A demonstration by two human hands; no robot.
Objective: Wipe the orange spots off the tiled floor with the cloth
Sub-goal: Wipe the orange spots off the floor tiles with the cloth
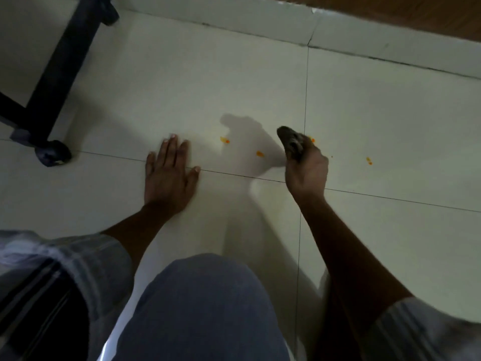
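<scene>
Several small orange spots mark the pale tiled floor (182,87): one (224,140) right of my left hand, one (259,153) in the shadow between my hands, one (311,139) just beside the cloth, and one (369,160) further right. My right hand (307,170) is closed on a dark, bunched cloth (291,143), held just above the floor with its tip pointing away from me. My left hand (170,173) lies flat on the tile with fingers spread, holding nothing.
A black furniture frame (59,71) with castor wheels (53,153) stands at the left. A white skirting (260,24) and wooden surface (416,14) run along the far edge. My knee in blue trousers (205,303) fills the near centre.
</scene>
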